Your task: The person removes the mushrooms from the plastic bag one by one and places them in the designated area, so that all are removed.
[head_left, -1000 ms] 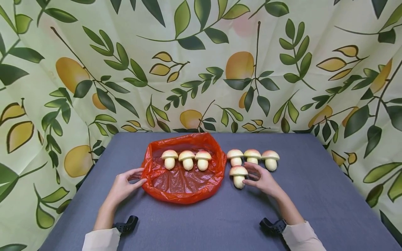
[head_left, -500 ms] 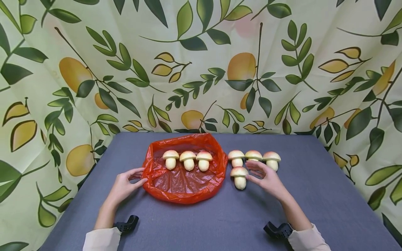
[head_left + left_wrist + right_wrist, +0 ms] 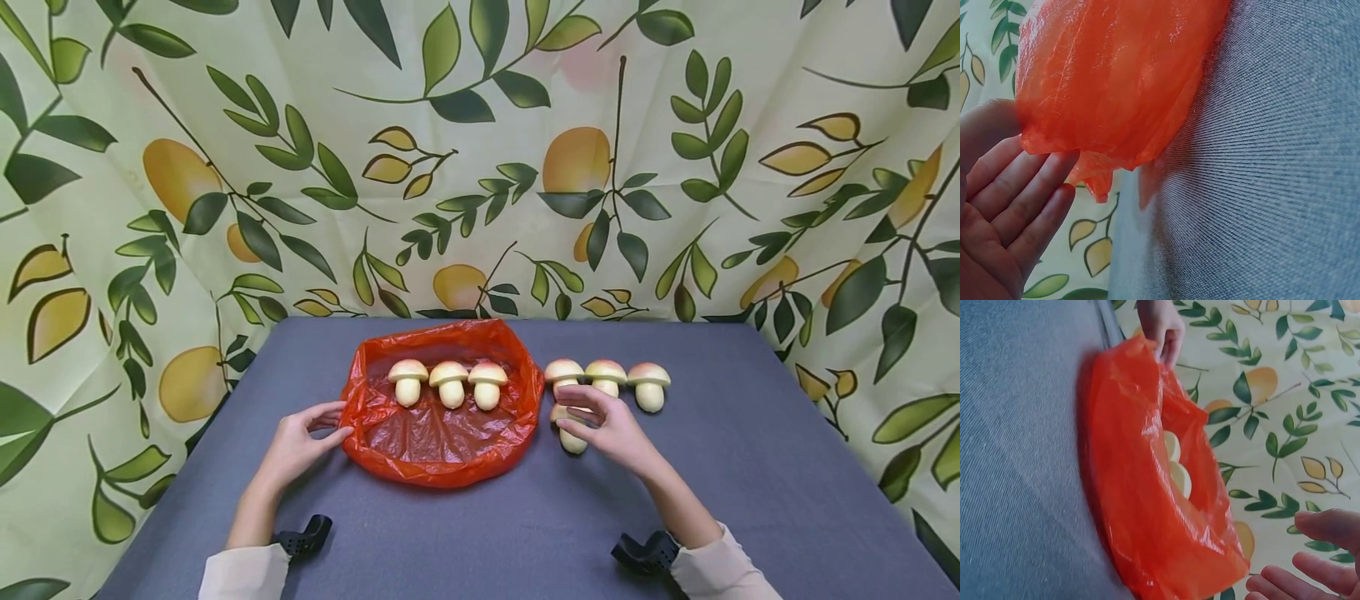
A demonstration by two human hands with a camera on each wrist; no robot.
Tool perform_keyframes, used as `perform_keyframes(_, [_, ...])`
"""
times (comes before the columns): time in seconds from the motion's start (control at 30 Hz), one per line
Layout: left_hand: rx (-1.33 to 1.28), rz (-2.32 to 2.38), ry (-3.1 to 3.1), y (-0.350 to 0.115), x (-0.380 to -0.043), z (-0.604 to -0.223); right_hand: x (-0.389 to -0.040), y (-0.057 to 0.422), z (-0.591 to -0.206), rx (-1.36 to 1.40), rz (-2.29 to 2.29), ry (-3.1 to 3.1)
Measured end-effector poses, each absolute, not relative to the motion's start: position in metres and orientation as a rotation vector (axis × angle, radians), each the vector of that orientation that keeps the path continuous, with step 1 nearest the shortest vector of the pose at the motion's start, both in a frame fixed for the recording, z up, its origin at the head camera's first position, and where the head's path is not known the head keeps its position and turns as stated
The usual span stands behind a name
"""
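Note:
On the table lies a red plastic bag (image 3: 442, 477), its mouth spread wide, with three toy mushrooms (image 3: 450, 390) in a row inside. My left hand (image 3: 296, 446) holds the left rim; in the left wrist view the thumb and fingertips meet the red film (image 3: 1122, 75). Right of the bag, three more mushrooms (image 3: 649, 392) stand in a row. A single mushroom (image 3: 573, 445) sits in front of them, partly hidden by my right hand (image 3: 618, 429). In the right wrist view that hand (image 3: 1325, 562) has its fingers spread, nothing between them.
A blue-grey cloth covers the table (image 3: 480, 550). Behind it and at both sides hangs a curtain (image 3: 480, 200) printed with leaves and fruit. Black wrist cameras (image 3: 303, 536) are strapped on both wrists.
My right hand first draws slightly away from the front mushroom to the right, then moves left over it. My left hand, the bag and the mushrooms stay in place.

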State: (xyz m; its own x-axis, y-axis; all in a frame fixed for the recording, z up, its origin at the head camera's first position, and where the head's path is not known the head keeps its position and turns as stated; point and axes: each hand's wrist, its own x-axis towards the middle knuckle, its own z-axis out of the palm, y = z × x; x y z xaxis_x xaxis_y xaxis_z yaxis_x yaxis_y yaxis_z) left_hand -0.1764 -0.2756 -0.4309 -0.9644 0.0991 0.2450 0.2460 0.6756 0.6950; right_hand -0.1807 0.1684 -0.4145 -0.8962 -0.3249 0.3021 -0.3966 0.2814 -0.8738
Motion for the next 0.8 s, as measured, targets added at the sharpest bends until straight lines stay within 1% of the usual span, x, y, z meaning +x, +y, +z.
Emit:
perform_keyframes(0.4, [-0.249, -1.173, -2.711, -0.275, -0.177, -0.43, -0.184, 0.14, -0.405, 0.734, 1.728, -2.528])
perform_keyframes(0.8, [-0.245, -1.174, -2.718, -0.276, -0.177, -0.43, -0.191, 0.12, -0.408, 0.791, 1.791, -2.511])
